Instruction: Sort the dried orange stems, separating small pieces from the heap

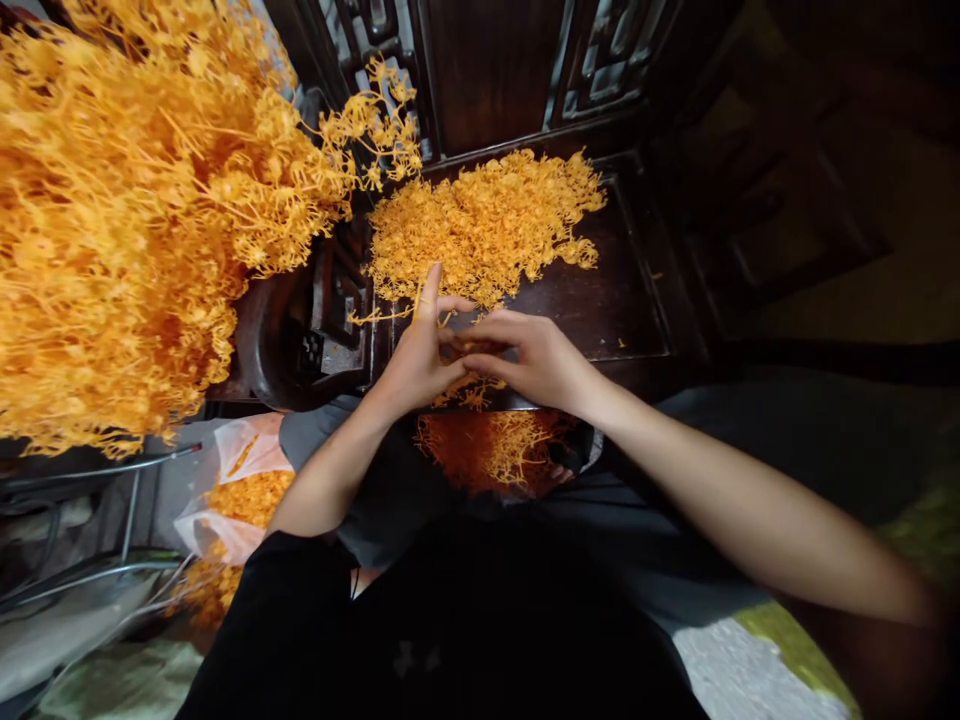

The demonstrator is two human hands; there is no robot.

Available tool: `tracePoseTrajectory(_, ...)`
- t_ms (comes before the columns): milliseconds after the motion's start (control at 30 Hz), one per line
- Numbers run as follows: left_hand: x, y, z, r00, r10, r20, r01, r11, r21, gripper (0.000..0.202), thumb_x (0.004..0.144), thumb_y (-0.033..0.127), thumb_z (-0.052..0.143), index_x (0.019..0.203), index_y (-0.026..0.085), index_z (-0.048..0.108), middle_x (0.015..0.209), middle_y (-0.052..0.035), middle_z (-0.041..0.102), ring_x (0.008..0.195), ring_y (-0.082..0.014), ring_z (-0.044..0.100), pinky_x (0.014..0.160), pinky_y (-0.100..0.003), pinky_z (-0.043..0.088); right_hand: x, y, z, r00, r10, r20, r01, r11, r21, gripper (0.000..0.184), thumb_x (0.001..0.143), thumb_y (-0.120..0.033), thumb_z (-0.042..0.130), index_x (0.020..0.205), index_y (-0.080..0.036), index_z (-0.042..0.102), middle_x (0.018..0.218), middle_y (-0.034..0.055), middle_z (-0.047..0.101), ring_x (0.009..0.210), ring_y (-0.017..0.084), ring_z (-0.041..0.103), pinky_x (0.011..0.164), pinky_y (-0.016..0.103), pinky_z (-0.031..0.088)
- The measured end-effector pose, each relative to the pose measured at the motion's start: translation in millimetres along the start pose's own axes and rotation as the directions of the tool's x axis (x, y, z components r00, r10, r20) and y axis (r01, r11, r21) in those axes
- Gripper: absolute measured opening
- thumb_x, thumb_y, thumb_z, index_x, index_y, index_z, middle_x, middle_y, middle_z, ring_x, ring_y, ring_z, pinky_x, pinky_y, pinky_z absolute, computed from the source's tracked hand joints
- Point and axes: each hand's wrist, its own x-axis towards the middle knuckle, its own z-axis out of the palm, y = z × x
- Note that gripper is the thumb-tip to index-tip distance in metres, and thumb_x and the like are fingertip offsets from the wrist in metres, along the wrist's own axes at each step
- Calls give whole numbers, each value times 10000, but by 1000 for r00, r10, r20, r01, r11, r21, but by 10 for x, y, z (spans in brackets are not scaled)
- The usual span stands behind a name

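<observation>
My left hand [420, 358] and my right hand [536, 358] meet over the front edge of the dark wooden seat. The left index finger points up while the other left fingers close around a thin orange sprig [382, 317], whose stem sticks out to the left. My right thumb and fingers come together against the left fingers in a pinch; what they hold is mostly hidden, with bits of orange showing between the hands. Just beyond lies a heap of curly orange sprigs [487, 225]. Beneath the hands, more orange stems [517, 450] lie in a container between my legs.
A large mass of orange branching sprigs [135, 220] rises at the left. The dark wooden seat [600, 310] has a carved back [495, 70] and a curved armrest [274, 340]. At lower left are a plastic bag [244, 450] with orange pieces and metal tubing [131, 520].
</observation>
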Motion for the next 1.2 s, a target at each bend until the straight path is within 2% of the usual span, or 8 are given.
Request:
tracePoseTrajectory(133, 14, -80, 10, 999, -27, 26, 20, 965, 263, 1015, 727, 28, 718, 1631, 275, 326, 1260, -94, 684, 740, -116, 650, 777, -284, 532, 114, 34, -66, 963, -30, -267, 18, 999, -50, 168, 940, -282, 694, 815, -201, 773, 863, 60, 746, 820, 196, 678, 809, 364, 519)
tracePoseTrajectory(267, 68, -184, -38, 966, -237, 103, 197, 933, 301, 925, 757, 24, 686, 1611, 143, 352, 916, -67, 770, 737, -167, 662, 750, -303, 507, 233, 62, -391, 806, 57, -590, 29, 990, 135, 150, 913, -331, 739, 888, -184, 741, 818, 55, 722, 693, 156, 654, 700, 329, 517)
tracePoseTrajectory(500, 259, -182, -154, 960, -253, -124, 219, 946, -237, 592, 811, 154, 753, 1373, 195, 571, 866, 4, 744, 703, -93, 640, 623, -214, 455, 117, 396, -433, 916, 281, -287, -148, 901, 407, 84, 846, -255, 694, 887, -182, 703, 870, 47, 707, 678, 141, 589, 610, 292, 466)
tracePoseTrajectory(667, 225, -115, -88, 969, -228, -97, 196, 946, -260, 330, 759, 270, 840, 1043, 187, 695, 893, -27, 743, 614, -73, 565, 501, -199, 391, 127, 484, -291, 934, 311, -176, -251, 922, 296, 323, 962, -498, 607, 1037, -206, 722, 849, 41, 662, 765, 169, 555, 684, 302, 440)
tracePoseTrajectory(800, 182, -41, 21, 976, -214, -45, 203, 963, -177, 255, 768, 316, 851, 909, 177, 690, 806, -13, 707, 611, -69, 552, 537, -207, 411, 140, 431, -126, 972, 232, 45, -235, 932, 277, 406, 892, -603, 683, 901, -198, 698, 759, 19, 590, 697, 152, 477, 623, 299, 370)
tracePoseTrajectory(933, 155, 39, 37, 971, -238, 27, 238, 970, -36, 297, 697, 263, 907, 753, 166, 633, 738, 4, 669, 644, -78, 570, 596, -222, 432, 209, 447, -100, 968, 202, -149, -150, 942, 301, 384, 891, -515, 706, 737, -190, 571, 715, 0, 540, 680, 127, 447, 637, 294, 359)
tracePoseTrajectory(1100, 123, 67, -76, 962, -273, -27, 271, 961, -46, 286, 649, 241, 917, 807, 171, 689, 705, 14, 675, 605, -82, 570, 557, -219, 391, 344, 622, -616, 730, 501, -466, -188, 801, 568, 186, 959, -330, 611, 841, -198, 553, 736, 26, 600, 598, 105, 420, 558, 283, 295)
tracePoseTrajectory(1200, 126, 59, -101, 962, -272, -36, 268, 960, -76, 273, 723, 281, 873, 941, 185, 739, 796, -13, 737, 665, -103, 621, 576, -224, 409, 289, 598, -739, 809, 452, -377, -172, 794, 584, 184, 899, -285, 634, 1052, -185, 616, 786, 21, 644, 572, 104, 411, 540, 275, 268)
